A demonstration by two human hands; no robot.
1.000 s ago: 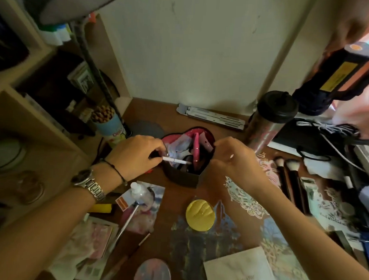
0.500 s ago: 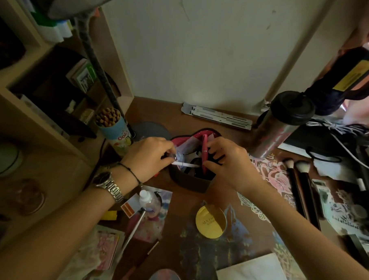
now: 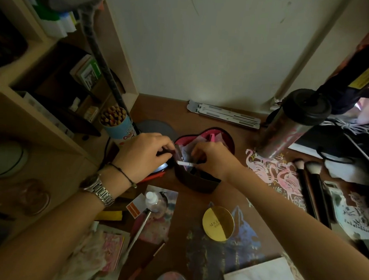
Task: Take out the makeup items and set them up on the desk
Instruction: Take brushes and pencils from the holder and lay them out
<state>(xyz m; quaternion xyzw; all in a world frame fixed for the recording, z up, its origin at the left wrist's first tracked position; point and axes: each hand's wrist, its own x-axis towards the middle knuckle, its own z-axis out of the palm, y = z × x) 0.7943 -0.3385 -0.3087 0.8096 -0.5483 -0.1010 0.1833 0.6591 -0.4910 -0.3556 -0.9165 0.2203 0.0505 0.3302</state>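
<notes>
A dark makeup bag [image 3: 200, 181] with pink lining stands open at the middle of the brown desk [image 3: 172, 109], with several items inside. My left hand [image 3: 144, 157] grips the bag's left rim. My right hand [image 3: 213, 160] reaches into the bag with curled fingers and pinches the right end of a thin white stick [image 3: 184, 163] that lies across the opening. A gold round compact [image 3: 218, 223] lies in front of the bag. Two black makeup brushes [image 3: 310, 187] lie to its right. A small clear bottle [image 3: 153, 202] and a thin metal tool [image 3: 137, 233] lie at front left.
A tall black-lidded tumbler [image 3: 285, 127] stands right of the bag, and a cup of pencils [image 3: 116, 122] left of it. A folded metal stand [image 3: 222, 114] lies by the wall. Shelves fill the left side. Papers, a white notebook [image 3: 262, 276] and cables crowd the desk.
The white stick has passed from my left hand's pinch to my right hand's fingers. My left hand has shifted onto the bag's rim. My right hand has let go of the pink item.
</notes>
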